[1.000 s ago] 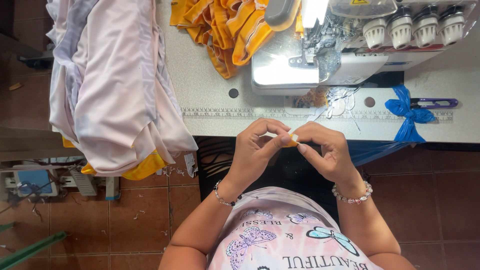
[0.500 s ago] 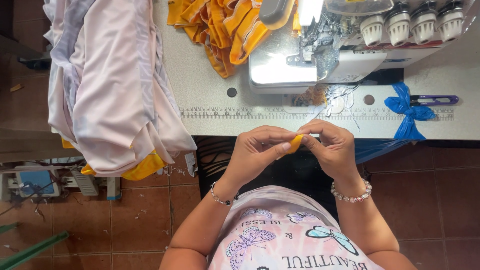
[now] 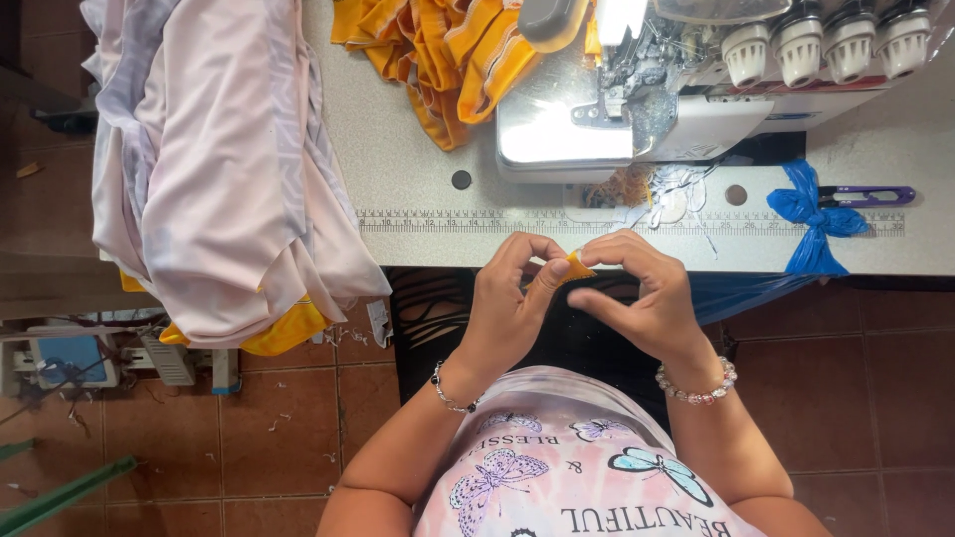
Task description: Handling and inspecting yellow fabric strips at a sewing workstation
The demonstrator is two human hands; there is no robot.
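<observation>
So both hands are right in the middle of the frame, just below the table edge (image 3: 477, 254). The left hand (image 3: 512, 298) and the right hand (image 3: 637, 298) are pinched together on a tiny orange scrap (image 3: 577, 267), thumbs and fingertips closed around it, so most of it is hidden. It looks like a small folded bit of fabric or tape, but it's too small to say more.

Above the hands, in the upper middle and right, sits the sewing machine (image 3: 637, 109) with its lamp on. Nothing is under the needle area that I can see, so my guess is the stitching on this little piece hasn't started; it's only being folded or prepped by hand.

A heap of orange strips (image 3: 438, 60) lies at the top, left of the machine. A big pile of pale pink cloth (image 3: 219, 169) hangs over the table's left end, with some yellow peeking out at the bottom. Whether that pile is finished or waiting, I can't tell.

On the right of the table there's a blue ribbon bow (image 3: 811, 214) and purple thread snips (image 3: 870, 196).
</observation>
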